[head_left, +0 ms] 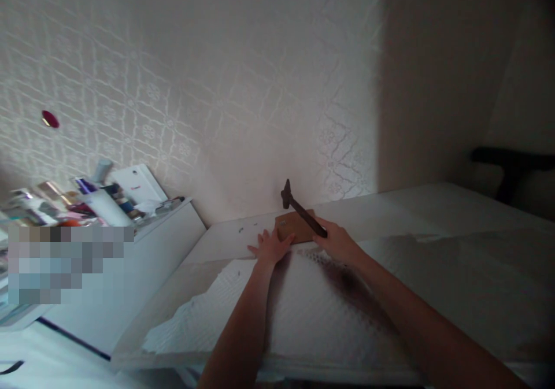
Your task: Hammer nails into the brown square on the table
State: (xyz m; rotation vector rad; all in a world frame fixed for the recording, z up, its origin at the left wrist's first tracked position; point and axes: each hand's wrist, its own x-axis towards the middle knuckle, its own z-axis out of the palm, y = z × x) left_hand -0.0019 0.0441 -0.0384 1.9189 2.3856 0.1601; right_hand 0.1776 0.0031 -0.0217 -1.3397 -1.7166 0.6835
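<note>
My right hand (337,240) is closed around the handle of a hammer (303,212). The hammer's head is raised above a small brown board (299,227) that lies on the white table. My left hand (272,245) rests with spread fingers at the left edge of the board, its thumb lying along the near side. A small shiny bit of metal (283,223) shows on the board by the left hand. A few tiny dark pieces, perhaps nails (241,230), lie on the table beyond the left fingers.
White quilted paper (203,308) covers part of the table (433,210) under my forearms. On the left, a white cabinet (143,273) carries bottles, tubes and a white box (139,184). A patterned wall stands behind. A dark armrest-like shape (511,159) is at the right.
</note>
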